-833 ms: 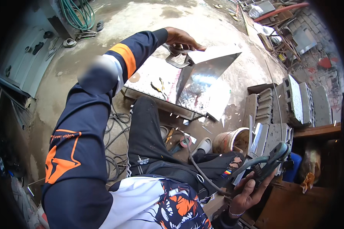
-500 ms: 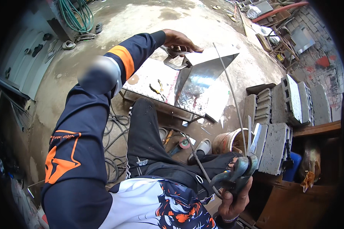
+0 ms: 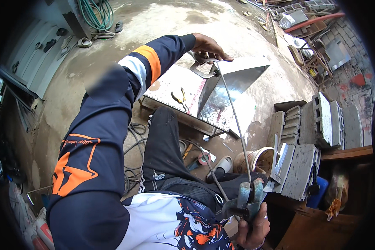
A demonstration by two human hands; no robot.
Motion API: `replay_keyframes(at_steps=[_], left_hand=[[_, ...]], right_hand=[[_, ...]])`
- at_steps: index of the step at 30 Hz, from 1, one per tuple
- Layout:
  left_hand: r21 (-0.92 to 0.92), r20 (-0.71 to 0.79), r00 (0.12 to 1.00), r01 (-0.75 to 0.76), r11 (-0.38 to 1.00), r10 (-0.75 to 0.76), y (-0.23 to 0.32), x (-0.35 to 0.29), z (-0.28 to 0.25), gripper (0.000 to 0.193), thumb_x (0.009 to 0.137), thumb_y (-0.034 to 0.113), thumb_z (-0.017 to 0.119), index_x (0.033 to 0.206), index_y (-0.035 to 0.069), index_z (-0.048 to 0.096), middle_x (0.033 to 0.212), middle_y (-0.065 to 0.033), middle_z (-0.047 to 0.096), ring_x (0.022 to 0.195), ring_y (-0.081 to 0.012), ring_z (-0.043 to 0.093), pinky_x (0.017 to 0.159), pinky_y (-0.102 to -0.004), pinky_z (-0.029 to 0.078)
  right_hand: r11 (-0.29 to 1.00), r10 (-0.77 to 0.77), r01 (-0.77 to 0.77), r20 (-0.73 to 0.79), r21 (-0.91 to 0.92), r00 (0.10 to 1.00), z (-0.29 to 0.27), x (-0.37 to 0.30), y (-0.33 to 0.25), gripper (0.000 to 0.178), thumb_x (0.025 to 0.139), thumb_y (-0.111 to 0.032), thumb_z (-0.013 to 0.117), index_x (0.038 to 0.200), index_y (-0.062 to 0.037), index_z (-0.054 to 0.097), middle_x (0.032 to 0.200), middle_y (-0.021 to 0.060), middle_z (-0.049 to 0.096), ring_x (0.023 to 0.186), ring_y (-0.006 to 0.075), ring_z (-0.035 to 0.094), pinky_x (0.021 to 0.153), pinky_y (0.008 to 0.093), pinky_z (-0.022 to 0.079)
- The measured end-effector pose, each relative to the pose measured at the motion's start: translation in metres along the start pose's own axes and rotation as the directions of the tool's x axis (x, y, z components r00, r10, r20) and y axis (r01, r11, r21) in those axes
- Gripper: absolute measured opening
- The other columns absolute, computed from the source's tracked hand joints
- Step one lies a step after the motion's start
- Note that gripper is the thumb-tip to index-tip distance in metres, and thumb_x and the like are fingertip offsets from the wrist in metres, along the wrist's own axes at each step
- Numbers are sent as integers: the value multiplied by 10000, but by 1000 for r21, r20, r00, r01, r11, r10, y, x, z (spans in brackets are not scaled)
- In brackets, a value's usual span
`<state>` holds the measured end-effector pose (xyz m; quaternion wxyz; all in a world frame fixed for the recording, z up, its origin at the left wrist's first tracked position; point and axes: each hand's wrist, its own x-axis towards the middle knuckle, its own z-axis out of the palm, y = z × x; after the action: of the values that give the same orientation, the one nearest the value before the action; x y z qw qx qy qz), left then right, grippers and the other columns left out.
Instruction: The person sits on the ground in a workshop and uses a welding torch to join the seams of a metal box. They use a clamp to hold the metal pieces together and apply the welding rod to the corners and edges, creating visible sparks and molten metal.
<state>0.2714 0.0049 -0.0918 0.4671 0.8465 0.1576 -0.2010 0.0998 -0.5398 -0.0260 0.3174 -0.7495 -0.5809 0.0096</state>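
At the table (image 3: 171,83), twelve o'clock, my left hand (image 3: 209,46) grips a clamp (image 3: 204,75); my right hand (image 3: 254,231) grasps a rod holder (image 3: 242,204), concrete blocks (image 3: 322,118) at three.

Glossy metal is seen in the sheet (image 3: 239,79) at two o'clock, raised-patterned metal in the table (image 3: 171,85) at eleven; dull, worn metal is shown by the holder (image 3: 248,208) at five, rough concrete by blocks (image 3: 298,171) at four, smooth cloth by the sleeve (image 3: 100,118) at nine.
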Motion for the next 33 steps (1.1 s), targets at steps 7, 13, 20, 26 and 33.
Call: replay_keyframes(at_steps=[7,13,20,26,33], left_hand=[[50,-42,999,15,999,-13,-4,4,-3,933,759,753,707,1243,-41,633,977,-140,630,795,-196,590,641,-365,432],[45,-33,999,2,999,-1,-7,5,-4,1013,738,773,710,1301,-62,596,1114,-209,629,922,-256,617,730,-398,472],[39,-12,1000,9,999,-9,-2,-1,-3,1067,690,803,725,1321,-47,589,1169,-239,603,1015,-314,600,813,-448,469],[79,-27,1000,11,997,-9,-6,4,-5,1098,689,826,699,1342,-48,575,1222,-274,586,1102,-370,586,886,-493,453],[102,-27,999,23,994,-21,-4,3,-4,1087,722,817,671,1374,-45,553,1326,-280,555,1185,-367,570,949,-497,453]], right_hand=[[1000,2,-2,13,0,1000,1,9,1,698,858,-47,635,1470,123,345,796,221,579,591,343,546,462,428,422],[1000,-11,10,27,14,1000,0,17,3,710,845,-36,652,1466,127,348,799,223,581,600,345,552,474,428,437],[1000,-5,5,16,12,1000,1,21,4,715,837,-30,657,1465,126,352,800,222,582,603,345,554,484,434,447],[1000,16,-16,13,6,1000,2,19,4,707,850,-50,659,1464,124,356,803,218,581,604,339,551,489,434,449],[999,31,-31,-10,-6,999,4,19,3,683,869,-58,647,1461,125,361,797,214,578,599,339,546,490,434,446]])
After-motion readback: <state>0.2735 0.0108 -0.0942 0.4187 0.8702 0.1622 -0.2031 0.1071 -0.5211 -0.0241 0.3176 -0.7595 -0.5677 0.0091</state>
